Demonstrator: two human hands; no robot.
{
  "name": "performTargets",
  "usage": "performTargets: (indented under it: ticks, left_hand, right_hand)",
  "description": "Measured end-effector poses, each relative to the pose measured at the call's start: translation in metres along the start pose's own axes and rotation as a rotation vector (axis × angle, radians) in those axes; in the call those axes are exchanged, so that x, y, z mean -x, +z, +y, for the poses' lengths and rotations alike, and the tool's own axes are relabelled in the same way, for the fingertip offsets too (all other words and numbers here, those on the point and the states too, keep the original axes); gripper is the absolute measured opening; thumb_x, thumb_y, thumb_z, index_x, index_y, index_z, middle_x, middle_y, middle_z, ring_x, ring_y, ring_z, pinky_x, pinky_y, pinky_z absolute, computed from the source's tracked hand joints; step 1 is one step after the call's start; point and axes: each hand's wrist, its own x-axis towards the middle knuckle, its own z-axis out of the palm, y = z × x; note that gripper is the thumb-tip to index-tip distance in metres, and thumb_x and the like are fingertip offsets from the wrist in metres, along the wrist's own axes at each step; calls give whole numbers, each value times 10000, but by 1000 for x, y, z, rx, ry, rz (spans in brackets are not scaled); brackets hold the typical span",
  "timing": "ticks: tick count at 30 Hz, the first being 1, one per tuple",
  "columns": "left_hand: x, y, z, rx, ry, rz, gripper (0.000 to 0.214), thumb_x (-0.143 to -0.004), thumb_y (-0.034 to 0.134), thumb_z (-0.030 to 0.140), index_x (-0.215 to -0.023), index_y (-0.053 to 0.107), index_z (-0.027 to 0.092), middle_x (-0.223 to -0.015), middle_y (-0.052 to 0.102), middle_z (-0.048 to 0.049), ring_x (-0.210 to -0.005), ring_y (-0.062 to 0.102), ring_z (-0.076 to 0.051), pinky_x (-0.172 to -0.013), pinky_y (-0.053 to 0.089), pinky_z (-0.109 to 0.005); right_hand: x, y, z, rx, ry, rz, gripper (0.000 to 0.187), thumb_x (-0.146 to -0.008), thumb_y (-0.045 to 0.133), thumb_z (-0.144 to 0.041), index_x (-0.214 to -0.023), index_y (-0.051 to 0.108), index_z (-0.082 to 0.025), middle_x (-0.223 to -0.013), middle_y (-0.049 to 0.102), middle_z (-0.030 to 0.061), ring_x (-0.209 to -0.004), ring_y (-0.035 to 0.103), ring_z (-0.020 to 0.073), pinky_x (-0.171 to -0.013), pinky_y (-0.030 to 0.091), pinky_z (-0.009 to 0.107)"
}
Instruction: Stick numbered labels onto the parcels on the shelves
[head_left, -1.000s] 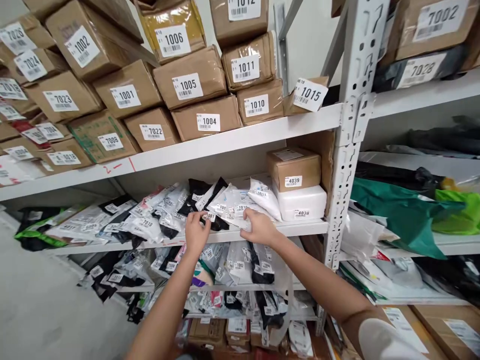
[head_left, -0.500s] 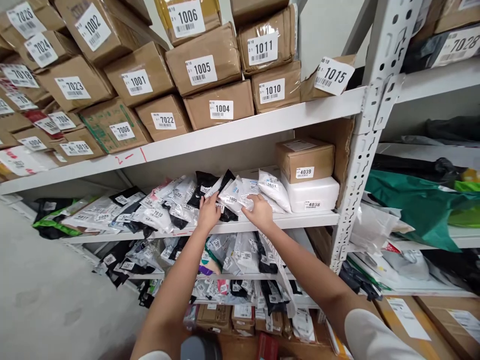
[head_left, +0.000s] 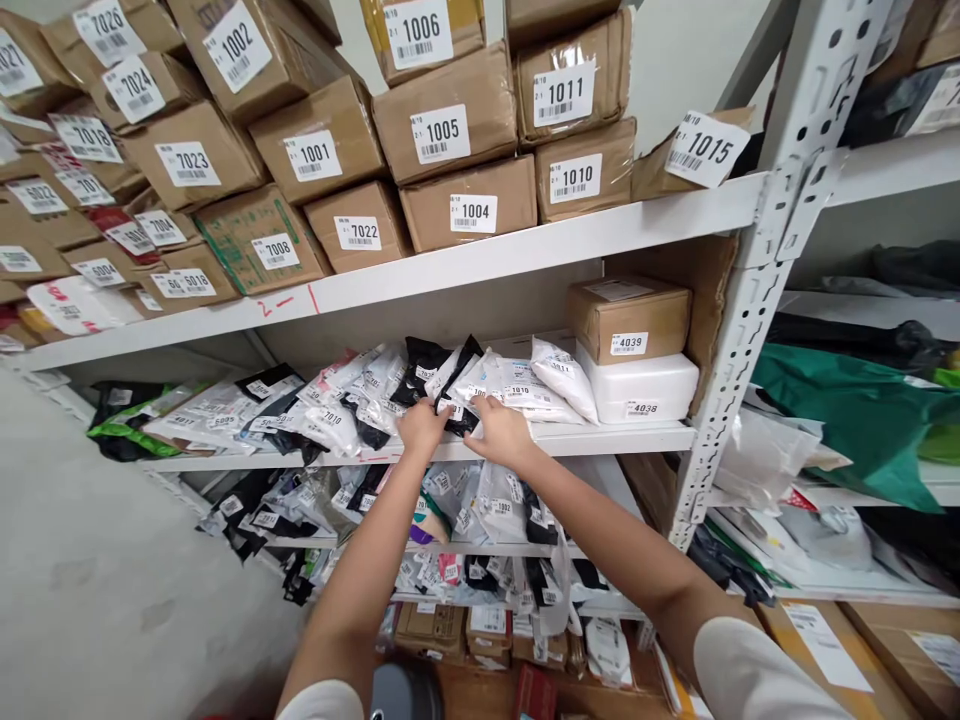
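My left hand [head_left: 422,426] is at the front of the middle shelf, its fingers curled against the lower edge of a black plastic mailer [head_left: 459,372] whose label ends in 01. My right hand [head_left: 501,432] lies at the front of a white plastic mailer [head_left: 480,372], thumb spread away from the fingers. Its fingertips touch the bag near a partly covered label. To the right lie a white mailer labelled 1010 [head_left: 536,400] and another labelled 1011 [head_left: 562,372]. A pale label strip [head_left: 560,580] hangs below my right forearm.
Numbered cardboard boxes [head_left: 469,215] fill the upper shelf. At the right end, a brown box [head_left: 628,320] sits on a white box [head_left: 645,390] beside the metal upright [head_left: 739,370]. More bagged parcels [head_left: 330,425] lie leftward. Lower shelves hold bags and boxes.
The view has shifted, so the shelves appear further right. My right thumb has spread from the white mailer. Both hands sit slightly lower against the bags. The hanging strip has swung and twisted.
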Motion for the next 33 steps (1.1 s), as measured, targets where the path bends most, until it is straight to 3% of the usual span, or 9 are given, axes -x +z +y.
performTargets:
  ticks: [3, 6, 9, 13, 19, 24, 27, 30, 33]
  left_hand:
    - [-1, 7, 5, 0, -39, -27, 280, -786, 622, 458, -844, 661, 187, -776, 707, -107, -845, 664, -287, -756, 443, -358]
    - [4, 11, 11, 45, -35, 23, 251, -865, 535, 400, -904, 645, 177, -894, 708, -112, -881, 660, -250, -757, 449, -322]
    - [16, 17, 16, 107, -16, 77, 293, -912, 461, 399, -999, 616, 166, -967, 698, -92, -895, 653, -194, -779, 462, -279]
    - [26, 22, 20, 136, 1, 91, 340, -877, 522, 374, -1114, 589, 140, -1070, 674, -118, -971, 637, -207, -836, 466, -293]
    - [12, 5, 33, 94, 80, -41, 229, -759, 653, 306, -904, 659, 129, -832, 693, -142, -842, 660, -287, -752, 470, -345]
    - [0, -17, 48, 94, 195, 5, 230, -864, 508, 265, -1060, 608, 197, -1132, 630, -162, -1130, 552, -301, -917, 394, -377]
    - [-16, -25, 49, 149, 217, -15, 217, -891, 471, 284, -1070, 573, 215, -952, 665, -118, -983, 608, -276, -832, 422, -349]
    - [-32, -29, 44, 235, 195, -27, 171, -881, 494, 288, -1028, 553, 222, -766, 639, -54, -778, 618, -240, -714, 425, -306]
    - [-39, -31, 37, 344, 165, 27, 107, -881, 489, 293, -956, 534, 232, -753, 609, -16, -726, 589, -202, -686, 413, -277]
  right_hand:
    - [-9, 13, -11, 99, -1, -129, 699, -761, 613, -395, -1380, 351, -202, -1147, 603, 121, -889, 648, 266, -728, 489, 347]
    - [-13, 22, -13, 114, 26, -131, 759, -752, 623, -397, -1408, 311, -180, -1156, 602, 134, -912, 648, 270, -740, 494, 349]
    - [-11, 26, -11, 94, 43, -106, 690, -762, 607, -397, -1367, 361, -175, -1138, 608, 127, -916, 649, 266, -744, 499, 348]
    - [-3, 34, -13, 83, 26, -84, 548, -764, 597, -385, -1254, 467, -175, -1128, 607, 126, -885, 653, 264, -714, 504, 346]
    - [5, 52, -23, 43, 100, -98, 682, -724, 645, -375, -1315, 402, -137, -1084, 627, 133, -839, 658, 256, -698, 501, 334]
    - [18, 36, -14, -45, 167, 109, 491, -854, 496, -415, -1297, 442, -209, -1185, 592, 111, -918, 637, 238, -745, 483, 312]
    - [19, 21, -3, -10, 169, 201, 509, -875, 474, -446, -1337, 413, -241, -1203, 570, 100, -953, 627, 238, -736, 478, 301]
    - [11, 14, 6, 93, 227, 111, 702, -811, 587, -456, -1413, 317, -216, -1202, 560, 119, -880, 645, 238, -693, 484, 309]
    - [3, 17, 14, 182, 253, -1, 695, -810, 604, -373, -1418, 315, -197, -1218, 548, 132, -845, 655, 226, -677, 489, 310]
